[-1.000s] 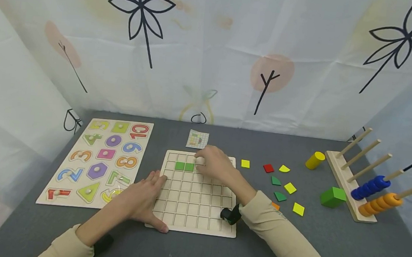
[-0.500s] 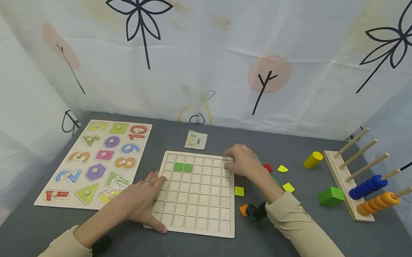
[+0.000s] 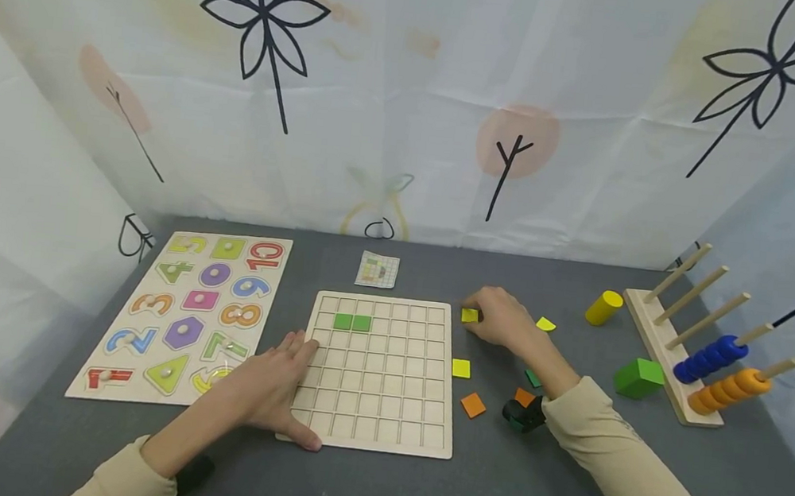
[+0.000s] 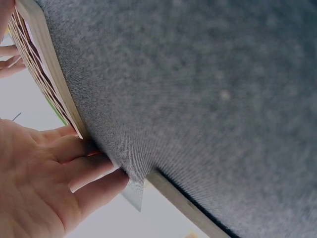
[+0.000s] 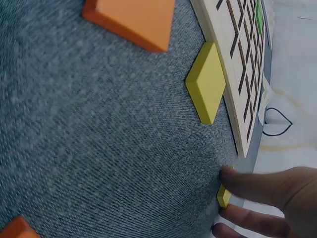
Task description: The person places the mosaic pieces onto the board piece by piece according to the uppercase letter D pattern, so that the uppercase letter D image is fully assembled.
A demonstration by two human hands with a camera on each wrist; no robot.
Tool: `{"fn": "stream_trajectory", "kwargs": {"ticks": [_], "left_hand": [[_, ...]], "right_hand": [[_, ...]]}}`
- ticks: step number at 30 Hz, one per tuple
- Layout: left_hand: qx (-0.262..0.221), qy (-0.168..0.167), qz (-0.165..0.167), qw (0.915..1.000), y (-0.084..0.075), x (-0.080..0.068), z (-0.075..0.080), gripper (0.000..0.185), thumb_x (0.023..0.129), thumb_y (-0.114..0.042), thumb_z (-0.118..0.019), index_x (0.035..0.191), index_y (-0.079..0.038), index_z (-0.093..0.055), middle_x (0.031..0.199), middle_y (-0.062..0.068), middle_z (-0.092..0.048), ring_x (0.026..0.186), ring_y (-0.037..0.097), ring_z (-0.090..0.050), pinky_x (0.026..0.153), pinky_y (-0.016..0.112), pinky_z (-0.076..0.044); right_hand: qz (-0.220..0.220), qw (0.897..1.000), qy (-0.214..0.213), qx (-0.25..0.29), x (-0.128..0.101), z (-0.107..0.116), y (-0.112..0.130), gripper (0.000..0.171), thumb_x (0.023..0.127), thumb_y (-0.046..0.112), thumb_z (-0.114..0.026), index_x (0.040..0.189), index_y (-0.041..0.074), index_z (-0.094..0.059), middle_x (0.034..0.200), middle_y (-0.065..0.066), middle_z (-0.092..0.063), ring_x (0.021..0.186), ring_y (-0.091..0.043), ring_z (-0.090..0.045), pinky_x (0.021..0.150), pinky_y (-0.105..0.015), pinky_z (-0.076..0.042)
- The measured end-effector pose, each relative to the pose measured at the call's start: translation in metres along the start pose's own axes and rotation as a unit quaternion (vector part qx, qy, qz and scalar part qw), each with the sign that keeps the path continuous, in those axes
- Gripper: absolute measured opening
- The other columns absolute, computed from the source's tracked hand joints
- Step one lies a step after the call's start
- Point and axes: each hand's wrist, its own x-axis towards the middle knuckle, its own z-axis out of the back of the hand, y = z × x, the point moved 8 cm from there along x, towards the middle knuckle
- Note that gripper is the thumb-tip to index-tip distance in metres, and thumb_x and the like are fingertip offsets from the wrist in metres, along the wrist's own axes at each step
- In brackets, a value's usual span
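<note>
Right hand [image 3: 501, 320] pinching yellow square tile [image 3: 469, 315] at three o'clock of grid board [image 3: 375, 429]; could slip; left hand [image 3: 269, 383] flat, fingers together, steadying board.

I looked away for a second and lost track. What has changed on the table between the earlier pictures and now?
The right hand left the grid board, moved right onto the grey table, and now pinches a yellow square tile just past the board's far right corner. The left hand stayed flat on the board's left edge, and the two green tiles stayed in their cells.
</note>
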Motion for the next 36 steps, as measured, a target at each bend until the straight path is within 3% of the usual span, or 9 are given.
{"fn": "stream_trajectory", "kwargs": {"ticks": [9, 26, 32, 36], "left_hand": [[-0.001, -0.001, -0.001, 1.0000, 0.001, 0.000, 0.000, 0.138, 0.053, -0.081, -0.083, 0.149, 0.007, -0.038, 0.154, 0.039, -0.040, 0.145, 0.054, -0.040, 0.111, 0.063, -0.045], [-0.001, 0.000, -0.002, 1.0000, 0.001, 0.000, -0.001, 0.137, 0.054, -0.080, -0.083, 0.149, 0.007, -0.037, 0.154, 0.040, -0.039, 0.146, 0.054, -0.039, 0.112, 0.062, -0.044], [-0.005, 0.004, -0.003, 1.0000, 0.000, -0.001, 0.000, 0.138, 0.054, -0.081, -0.083, 0.149, 0.008, -0.036, 0.154, 0.040, -0.039, 0.145, 0.055, -0.039, 0.111, 0.064, -0.044], [-0.002, 0.002, -0.004, 1.0000, -0.001, -0.001, 0.001, 0.139, 0.054, -0.082, -0.083, 0.149, 0.008, -0.036, 0.154, 0.040, -0.039, 0.145, 0.055, -0.039, 0.111, 0.063, -0.044]], "right_hand": [[0.012, 1.000, -0.009, 0.007, -0.002, 0.000, 0.001, 0.029, 0.092, 0.003, -0.073, 0.120, -0.003, -0.074, 0.122, -0.023, -0.072, 0.108, -0.038, -0.069, 0.088, -0.049, -0.059], [0.044, 0.999, -0.032, 0.005, -0.006, 0.001, 0.013, 0.023, 0.090, -0.001, -0.070, 0.113, -0.002, -0.077, 0.113, -0.022, -0.073, 0.090, -0.032, -0.068, 0.069, -0.039, -0.057], [0.051, 0.998, -0.039, 0.012, -0.004, 0.004, 0.021, 0.015, 0.091, -0.001, -0.070, 0.102, 0.002, -0.079, 0.104, -0.018, -0.074, 0.074, -0.022, -0.059, 0.059, -0.030, -0.045], [0.054, 0.998, -0.041, 0.008, -0.003, 0.003, 0.029, 0.016, 0.090, 0.004, -0.074, 0.105, 0.002, -0.079, 0.105, -0.017, -0.073, 0.082, -0.024, -0.062, 0.061, -0.030, -0.049]]}}
